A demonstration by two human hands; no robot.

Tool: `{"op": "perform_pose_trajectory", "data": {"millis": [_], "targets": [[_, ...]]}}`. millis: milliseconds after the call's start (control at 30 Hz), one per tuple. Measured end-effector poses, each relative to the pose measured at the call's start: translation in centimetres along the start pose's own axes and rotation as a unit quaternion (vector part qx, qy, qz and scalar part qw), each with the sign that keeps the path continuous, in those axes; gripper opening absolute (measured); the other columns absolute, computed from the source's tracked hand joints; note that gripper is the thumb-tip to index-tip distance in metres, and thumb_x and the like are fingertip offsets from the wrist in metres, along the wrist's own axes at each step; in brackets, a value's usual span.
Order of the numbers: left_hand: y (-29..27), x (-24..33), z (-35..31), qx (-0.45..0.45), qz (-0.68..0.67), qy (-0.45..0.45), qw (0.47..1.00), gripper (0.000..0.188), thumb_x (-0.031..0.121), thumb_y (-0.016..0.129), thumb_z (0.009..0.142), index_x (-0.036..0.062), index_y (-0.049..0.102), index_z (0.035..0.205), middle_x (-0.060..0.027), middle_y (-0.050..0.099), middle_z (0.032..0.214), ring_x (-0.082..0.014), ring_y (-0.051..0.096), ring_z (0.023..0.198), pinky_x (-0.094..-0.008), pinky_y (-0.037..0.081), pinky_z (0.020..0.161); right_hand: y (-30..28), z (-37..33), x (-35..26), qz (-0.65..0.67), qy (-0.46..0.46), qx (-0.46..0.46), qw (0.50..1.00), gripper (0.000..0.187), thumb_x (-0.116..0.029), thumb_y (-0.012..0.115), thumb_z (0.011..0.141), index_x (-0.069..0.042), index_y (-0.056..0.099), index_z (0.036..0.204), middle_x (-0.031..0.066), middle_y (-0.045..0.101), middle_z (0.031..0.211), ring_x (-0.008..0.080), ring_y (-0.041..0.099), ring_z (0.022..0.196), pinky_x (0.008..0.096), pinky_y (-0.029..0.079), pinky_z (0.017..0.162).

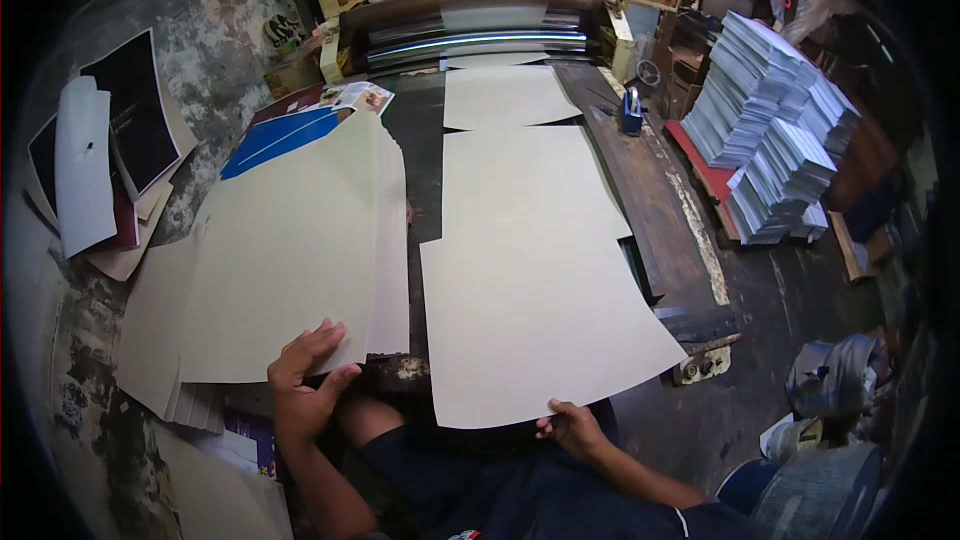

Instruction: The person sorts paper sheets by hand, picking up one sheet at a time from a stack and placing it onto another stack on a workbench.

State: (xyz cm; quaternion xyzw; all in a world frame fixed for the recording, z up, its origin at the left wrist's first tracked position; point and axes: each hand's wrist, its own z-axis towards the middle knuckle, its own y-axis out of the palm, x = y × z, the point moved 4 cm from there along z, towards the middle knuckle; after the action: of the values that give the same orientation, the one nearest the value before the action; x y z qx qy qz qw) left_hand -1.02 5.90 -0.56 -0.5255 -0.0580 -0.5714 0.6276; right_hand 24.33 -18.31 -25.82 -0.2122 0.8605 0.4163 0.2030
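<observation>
One plain cream sheet (535, 325), matte, right hand (577, 431) pinching its edge, left hand (303, 381) spread

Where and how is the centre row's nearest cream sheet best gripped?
Probably by the near edge of the cream sheet, from the near side, pinched above and below: that edge juts past the table, leaving its underside accessible. The right hand holds it there.

We see blotchy grey surface (225, 15) left, wall or floor unclear | dark floor (780, 290) right | pale light streak (879, 45) upper right
</observation>
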Motion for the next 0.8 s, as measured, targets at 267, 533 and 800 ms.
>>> {"op": "perform_pose_trajectory", "data": {"millis": [267,533,800], "targets": [[1.0,-1.0,0.4,0.017,-0.105,-0.099,0.989,0.037,0.017,0.076,0.08,-0.0031,0.065,0.109,-0.0151,0.069,0.106,-0.0267,0.064,0.106,-0.041,0.039,0.103,-1.2,-0.8,1.9,-0.031,0.074,-0.006,0.997,0.033,-0.034,0.046,0.099,-0.003,0.046,0.11,0.0254,0.062,0.112,0.0215,0.06,0.083,0.0395,0.052,0.081],[-0.2,-1.5,-0.1,0.021,-0.069,-0.094,0.993,0.039,0.026,0.056,0.096,-0.0044,0.057,0.12,-0.014,0.064,0.112,-0.0239,0.059,0.106,-0.0337,0.039,0.101,0.2,1.5,0.7,-0.028,0.071,-0.052,0.996,0.046,-0.038,0.04,0.102,0.001,0.047,0.125,0.018,0.064,0.114,0.0171,0.061,0.082,0.0331,0.052,0.079],[1.2,0.6,0.6,0.031,-0.136,-0.187,0.972,0.045,0.025,0.052,0.095,0.0003,0.048,0.133,-0.0144,0.064,0.106,-0.0242,0.059,0.094,-0.0346,0.037,0.092,1.4,4.8,-2.8,-0.002,-0.002,-0.038,0.999,0.041,-0.037,0.041,0.101,-0.001,0.051,0.116,0.0142,0.066,0.105,0.0157,0.06,0.079,0.0322,0.052,0.076]]}}
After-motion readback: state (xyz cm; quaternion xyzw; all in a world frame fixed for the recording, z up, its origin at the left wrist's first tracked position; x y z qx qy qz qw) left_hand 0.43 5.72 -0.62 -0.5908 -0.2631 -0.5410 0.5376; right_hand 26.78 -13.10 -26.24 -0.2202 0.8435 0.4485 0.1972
